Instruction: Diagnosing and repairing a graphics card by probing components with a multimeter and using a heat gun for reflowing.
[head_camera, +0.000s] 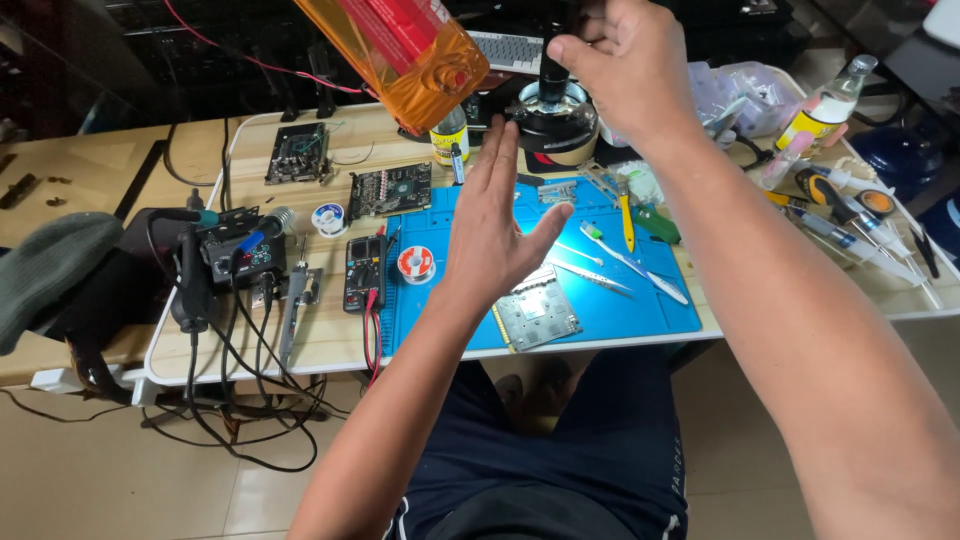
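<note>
- The right hand (625, 60) is raised behind the blue work mat (610, 300), with its fingers curled around the black column of the microscope (552, 105); it is closed on this part, near the upper end.
- The left hand (497, 225) is fully open, with fingers straight and close together, and it holds nothing. It hovers above the back left part of the mat, just in front of the microscope's round lamp head (I cannot tell if the fingertips touch it).
- The bright light falls on the mat under the left palm, so the lens seems to point at this place.
- To do this adjustment well, I think the right hand should turn or slide the column slowly, and the open hand should stay steady under the lens, so that the spot of light can be judged.
- A grey circuit board (537, 318) lies at the front edge of the mat, near the person's knees.
- Tweezers (590, 275) and a white tool (635, 265) lie on the mat, right of the board.
- A multimeter (364, 272) and a solder reel (416, 264) are at the left edge of the mat.
- A soldering station (240, 255) stands further left of the mat on the surface (330, 340).
- An orange translucent bag (410, 50) hangs behind the mat, left of the microscope.
</note>
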